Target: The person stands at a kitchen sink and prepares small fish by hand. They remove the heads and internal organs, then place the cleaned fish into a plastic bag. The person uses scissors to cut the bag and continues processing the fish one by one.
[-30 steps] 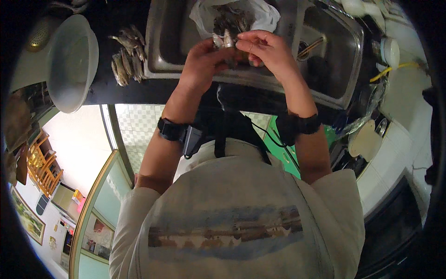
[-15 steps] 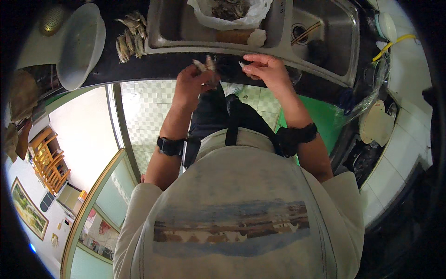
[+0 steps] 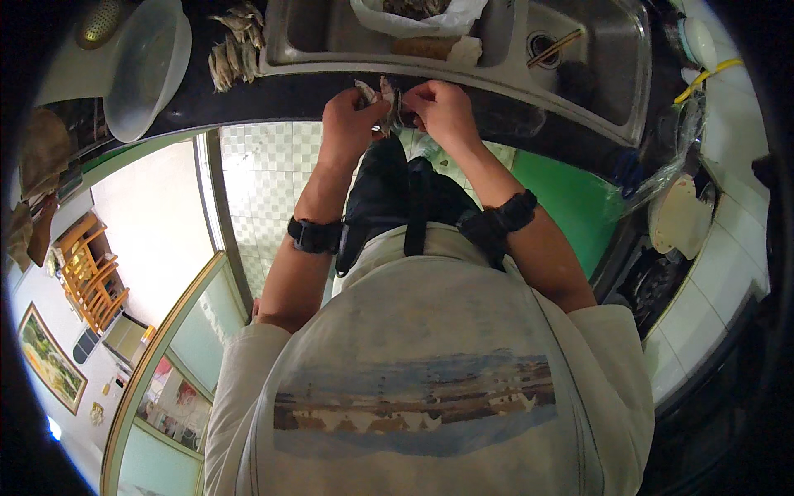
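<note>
My left hand (image 3: pixel 351 116) and my right hand (image 3: pixel 442 107) meet over the dark counter edge, just in front of the steel sink (image 3: pixel 612 91). Between the fingertips of both hands is a small silvery fish (image 3: pixel 385 93), pinched from either side. Both wrists wear black bands. A white plastic bag (image 3: pixel 418 16) with more fish in it lies in the left sink basin beyond my hands. A heap of several small fish (image 3: pixel 231 45) rests on the counter to the left of the sink.
A pale round bowl (image 3: pixel 145 66) sits at the counter's left end beside a metal strainer (image 3: pixel 99 21). Chopsticks (image 3: pixel 558 45) lie in the right basin. A tan block (image 3: pixel 434 45) sits below the bag. A stove (image 3: pixel 662 281) and a white plate (image 3: pixel 682 215) are at right.
My hands have drawn back from over the bag in the sink to the counter's near edge, still holding a small fish between them. The view has tilted down toward my body.
</note>
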`<state>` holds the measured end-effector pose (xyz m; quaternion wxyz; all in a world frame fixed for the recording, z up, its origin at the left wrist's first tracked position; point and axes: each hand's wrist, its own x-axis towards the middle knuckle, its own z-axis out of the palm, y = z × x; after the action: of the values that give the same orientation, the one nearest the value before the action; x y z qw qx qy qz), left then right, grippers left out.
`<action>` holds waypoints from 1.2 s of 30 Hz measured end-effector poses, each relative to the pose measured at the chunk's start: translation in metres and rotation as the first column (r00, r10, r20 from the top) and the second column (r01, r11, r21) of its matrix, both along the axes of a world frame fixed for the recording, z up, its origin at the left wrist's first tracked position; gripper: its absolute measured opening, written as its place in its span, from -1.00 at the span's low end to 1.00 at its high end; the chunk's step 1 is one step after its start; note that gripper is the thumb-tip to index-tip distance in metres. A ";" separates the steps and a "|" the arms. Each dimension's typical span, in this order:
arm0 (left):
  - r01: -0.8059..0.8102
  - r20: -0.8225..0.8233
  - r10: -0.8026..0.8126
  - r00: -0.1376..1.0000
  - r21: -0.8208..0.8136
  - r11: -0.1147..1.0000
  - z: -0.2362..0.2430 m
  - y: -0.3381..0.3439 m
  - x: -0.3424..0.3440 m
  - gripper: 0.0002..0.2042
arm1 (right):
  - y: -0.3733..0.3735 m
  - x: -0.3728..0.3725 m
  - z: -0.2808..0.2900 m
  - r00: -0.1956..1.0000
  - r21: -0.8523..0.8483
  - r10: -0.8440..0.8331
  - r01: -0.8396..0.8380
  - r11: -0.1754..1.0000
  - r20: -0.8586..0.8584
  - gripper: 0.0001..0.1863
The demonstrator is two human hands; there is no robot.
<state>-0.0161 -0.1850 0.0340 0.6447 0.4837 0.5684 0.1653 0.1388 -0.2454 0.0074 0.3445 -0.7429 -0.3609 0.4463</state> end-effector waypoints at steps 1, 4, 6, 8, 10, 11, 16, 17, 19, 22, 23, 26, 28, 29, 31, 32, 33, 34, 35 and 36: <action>0.012 -0.025 -0.011 1.000 0.010 1.000 0.000 -0.002 -0.002 -0.81 | 0.000 -0.001 0.000 0.998 -0.055 -0.006 0.002 0.999 -0.069 -0.84; 0.009 -0.029 -0.009 1.000 0.014 1.000 0.001 -0.003 -0.006 -0.81 | 0.001 -0.002 0.004 0.999 0.006 0.033 -0.033 0.999 0.000 -0.84; 0.014 -0.029 -0.014 0.999 0.010 1.000 0.005 -0.003 -0.007 -0.81 | 0.001 0.001 0.012 0.999 0.023 0.024 -0.023 0.999 -0.046 -0.82; -0.015 0.014 0.015 1.000 -0.003 1.000 0.009 -0.004 -0.004 -0.83 | 0.000 0.006 0.021 0.990 -0.004 -0.005 0.005 1.000 -0.143 -0.79; -0.074 0.116 0.076 0.990 -0.017 0.997 0.011 -0.009 0.001 -0.88 | -0.002 0.012 0.029 0.952 -0.036 -0.042 0.033 0.999 -0.303 -0.76; -0.048 0.120 0.050 0.992 -0.016 0.999 0.011 -0.011 0.005 -0.88 | -0.003 0.015 0.031 0.943 -0.087 -0.020 -0.009 0.996 -0.332 -0.73; 0.018 0.142 -0.016 0.990 -0.012 1.000 0.009 -0.011 0.010 -0.84 | -0.003 0.023 0.029 0.901 -0.167 -0.070 -0.003 0.986 -0.428 -0.72; -0.002 0.171 0.002 0.985 -0.002 1.000 0.008 -0.010 0.006 -0.83 | -0.003 0.025 0.027 0.886 -0.185 -0.102 0.019 0.983 -0.452 -0.72; -0.053 0.210 0.055 0.976 -0.018 0.998 0.009 -0.005 -0.004 -0.80 | -0.002 0.030 0.022 0.875 -0.183 -0.088 -0.001 0.983 -0.476 -0.72; -0.085 0.255 0.094 0.962 -0.048 0.995 0.011 -0.001 -0.016 -0.77 | 0.003 0.027 0.014 0.867 -0.198 -0.067 -0.037 0.979 -0.494 -0.72; -0.004 0.209 0.010 0.978 -0.031 1.000 0.013 0.001 -0.019 -0.72 | 0.005 0.024 0.011 0.862 -0.212 -0.065 -0.049 0.976 -0.503 -0.73; 0.016 0.091 -0.011 0.996 -0.062 0.998 0.015 0.001 -0.020 -0.76 | 0.006 0.014 0.007 0.924 -0.171 -0.040 -0.028 0.985 -0.381 -0.75; 0.018 0.026 -0.017 1.000 -0.044 0.999 0.016 -0.002 -0.020 -0.80 | 0.005 0.010 0.009 0.966 -0.120 0.026 -0.058 0.991 -0.257 -0.76; 0.020 -0.005 -0.020 1.000 -0.035 0.999 0.016 -0.005 -0.019 -0.81 | 0.004 0.009 0.010 0.978 -0.096 0.052 -0.073 0.993 -0.203 -0.76; -0.035 0.051 0.037 0.998 -0.035 0.999 0.015 -0.008 -0.016 -0.84 | 0.004 0.007 0.016 0.980 -0.112 0.035 -0.057 0.992 -0.196 -0.76; -0.057 0.090 0.059 0.994 -0.030 0.998 0.015 -0.009 -0.016 -0.86 | 0.004 0.007 0.019 0.979 -0.127 0.022 -0.049 0.991 -0.205 -0.76; -0.048 0.096 0.052 0.994 -0.036 0.998 0.015 -0.010 -0.015 -0.85 | 0.004 0.007 0.023 0.978 -0.117 0.011 -0.036 0.992 -0.207 -0.75; -0.035 0.114 0.039 0.993 -0.037 0.999 0.015 -0.009 -0.014 -0.84 | 0.003 0.009 0.027 0.976 -0.120 -0.004 -0.023 0.993 -0.217 -0.75; -0.029 0.112 0.034 0.993 -0.046 0.999 0.015 -0.009 -0.013 -0.83 | 0.003 0.010 0.031 0.974 -0.122 -0.018 -0.010 0.992 -0.226 -0.75; -0.004 0.131 0.007 0.991 -0.019 1.000 0.015 -0.009 -0.012 -0.83 | 0.001 0.011 0.034 0.980 -0.087 0.029 -0.047 0.995 -0.196 -0.74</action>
<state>-0.0283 -0.1942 0.0492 0.6847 0.4642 0.5276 0.1934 0.1494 -0.2445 0.0414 0.3351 -0.7036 -0.3189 0.5394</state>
